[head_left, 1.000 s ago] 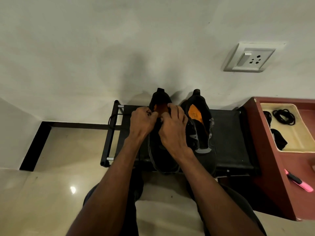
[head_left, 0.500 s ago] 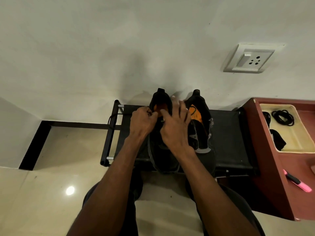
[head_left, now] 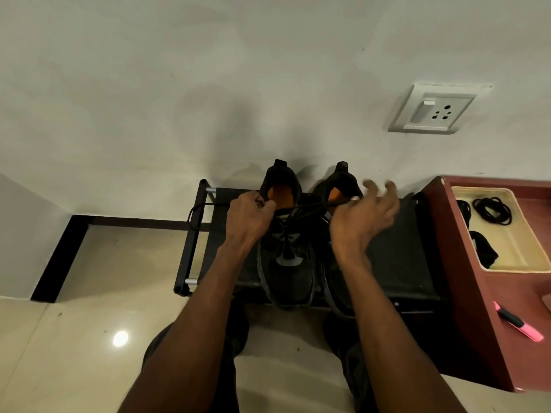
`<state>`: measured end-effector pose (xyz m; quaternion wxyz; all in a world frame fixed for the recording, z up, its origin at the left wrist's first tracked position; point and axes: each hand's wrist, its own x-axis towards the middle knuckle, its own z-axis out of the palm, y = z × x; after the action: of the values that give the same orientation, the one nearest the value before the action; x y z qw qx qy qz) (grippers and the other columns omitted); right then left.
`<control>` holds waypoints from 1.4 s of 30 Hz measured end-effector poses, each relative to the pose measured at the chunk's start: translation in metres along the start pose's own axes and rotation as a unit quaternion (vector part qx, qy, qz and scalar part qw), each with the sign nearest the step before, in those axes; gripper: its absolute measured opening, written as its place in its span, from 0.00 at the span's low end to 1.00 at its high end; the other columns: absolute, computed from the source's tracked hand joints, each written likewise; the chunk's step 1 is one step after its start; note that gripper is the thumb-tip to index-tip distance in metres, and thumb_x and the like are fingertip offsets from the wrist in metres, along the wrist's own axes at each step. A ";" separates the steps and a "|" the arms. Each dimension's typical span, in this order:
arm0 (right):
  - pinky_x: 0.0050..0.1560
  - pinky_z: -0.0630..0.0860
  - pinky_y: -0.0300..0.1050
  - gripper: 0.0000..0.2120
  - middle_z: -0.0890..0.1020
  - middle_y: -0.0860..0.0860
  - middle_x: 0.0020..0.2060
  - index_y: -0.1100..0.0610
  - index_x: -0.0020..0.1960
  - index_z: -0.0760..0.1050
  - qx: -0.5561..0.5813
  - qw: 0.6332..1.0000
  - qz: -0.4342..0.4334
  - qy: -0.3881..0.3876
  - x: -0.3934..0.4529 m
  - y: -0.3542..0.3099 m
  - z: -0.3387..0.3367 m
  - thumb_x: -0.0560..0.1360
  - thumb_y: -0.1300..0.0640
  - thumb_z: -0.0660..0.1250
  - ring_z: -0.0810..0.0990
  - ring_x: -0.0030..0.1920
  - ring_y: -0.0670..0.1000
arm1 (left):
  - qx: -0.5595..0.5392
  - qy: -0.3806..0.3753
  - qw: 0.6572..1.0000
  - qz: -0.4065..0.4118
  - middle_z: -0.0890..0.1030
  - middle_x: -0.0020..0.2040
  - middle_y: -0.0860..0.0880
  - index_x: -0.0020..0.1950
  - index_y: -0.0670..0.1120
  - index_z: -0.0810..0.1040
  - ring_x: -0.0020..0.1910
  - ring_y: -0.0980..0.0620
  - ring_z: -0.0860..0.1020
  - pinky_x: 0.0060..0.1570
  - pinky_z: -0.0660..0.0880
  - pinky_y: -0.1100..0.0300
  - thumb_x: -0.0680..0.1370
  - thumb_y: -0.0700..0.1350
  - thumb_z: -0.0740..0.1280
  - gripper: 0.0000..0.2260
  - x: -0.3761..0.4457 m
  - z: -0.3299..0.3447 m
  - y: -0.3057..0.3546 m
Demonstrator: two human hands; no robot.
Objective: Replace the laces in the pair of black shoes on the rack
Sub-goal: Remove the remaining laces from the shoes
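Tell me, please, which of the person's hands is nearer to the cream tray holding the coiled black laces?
Right. The right hand hovers over the right shoe, partway toward the tray; the left hand is at the left shoe, farther away.

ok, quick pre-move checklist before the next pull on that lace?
1. Left hand pinching the lace at the left shoe collar: ok.
2. Right hand gripping the other end: cannot tell; fingers are spread and blurred, though the lace runs to the thumb.
3. Lace free of the right shoe: not ok, it crosses over that shoe's opening.
4. Both shoes seated on the rack: ok.
5. Spare laces ready in the tray: ok.
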<state>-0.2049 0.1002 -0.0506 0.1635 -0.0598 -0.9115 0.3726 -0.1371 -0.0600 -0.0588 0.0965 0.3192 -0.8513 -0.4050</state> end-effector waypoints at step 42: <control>0.60 0.58 0.54 0.18 0.81 0.53 0.37 0.57 0.65 0.71 -0.105 0.958 -0.169 -0.206 -0.029 -0.009 0.013 0.76 0.56 0.64 0.73 0.58 0.55 | 0.037 -0.053 0.998 0.015 0.79 0.35 0.50 0.39 0.44 0.79 0.35 0.53 0.76 0.38 0.70 0.59 0.77 0.45 0.68 0.08 0.002 -0.015 -0.017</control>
<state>-0.1821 0.0781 -0.0603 0.0255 0.1568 -0.9562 0.2458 -0.1242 -0.0786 -0.0623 0.0455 0.2875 -0.8743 -0.3884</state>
